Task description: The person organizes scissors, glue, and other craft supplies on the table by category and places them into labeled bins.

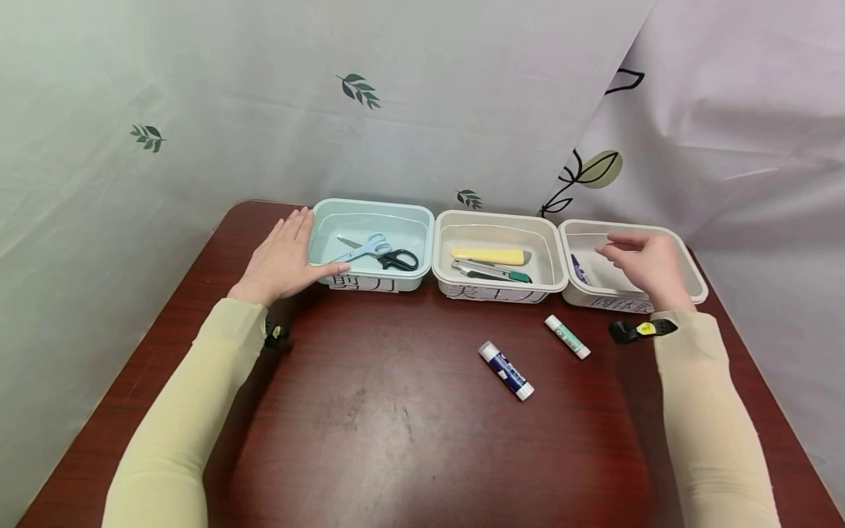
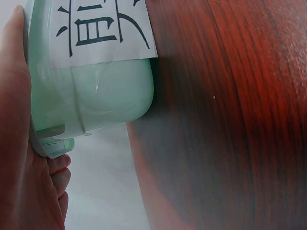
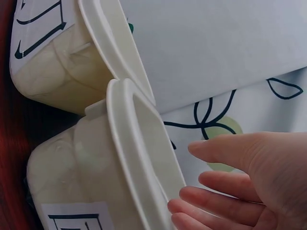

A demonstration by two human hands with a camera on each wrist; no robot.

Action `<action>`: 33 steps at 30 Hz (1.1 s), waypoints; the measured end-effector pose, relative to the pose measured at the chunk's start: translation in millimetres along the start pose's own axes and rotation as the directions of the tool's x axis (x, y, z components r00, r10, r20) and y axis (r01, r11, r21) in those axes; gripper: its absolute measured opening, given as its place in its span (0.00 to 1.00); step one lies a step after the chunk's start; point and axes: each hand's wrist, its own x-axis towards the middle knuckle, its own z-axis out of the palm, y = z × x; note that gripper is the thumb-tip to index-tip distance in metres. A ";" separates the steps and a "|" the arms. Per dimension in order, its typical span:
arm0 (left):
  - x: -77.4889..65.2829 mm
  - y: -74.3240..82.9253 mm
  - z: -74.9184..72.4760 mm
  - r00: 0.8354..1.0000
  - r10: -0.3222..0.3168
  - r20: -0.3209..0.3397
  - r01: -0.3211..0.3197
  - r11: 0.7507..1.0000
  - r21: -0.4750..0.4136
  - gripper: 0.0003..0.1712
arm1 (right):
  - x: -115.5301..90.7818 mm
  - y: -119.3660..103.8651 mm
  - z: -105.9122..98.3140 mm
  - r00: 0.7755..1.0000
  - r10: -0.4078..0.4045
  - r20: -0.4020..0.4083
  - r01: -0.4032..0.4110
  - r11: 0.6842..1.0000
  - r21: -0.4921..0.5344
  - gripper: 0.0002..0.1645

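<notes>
My left hand rests at the left corner of a light blue bin, its fingers straight along the side and its thumb on the front rim. Inside lie light blue scissors and black-handled scissors. My right hand hovers over the right-hand off-white bin. In the right wrist view a gap shows between its thumb and loosely bent fingers, with nothing held. A blue-labelled glue stick lies in that bin, partly in view.
Between them stands a cream bin holding a yellow utility knife and a green-ended knife. A blue-labelled glue stick and a green-labelled one lie on the dark red table. A patterned curtain hangs behind.
</notes>
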 end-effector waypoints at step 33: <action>-0.8 1.6 -1.2 1.000 -0.005 0.005 0.006 1.000 -0.016 0.72 | -49.5 -22.7 -18.6 0.989 -0.141 -0.047 0.134 0.981 -0.140 0.29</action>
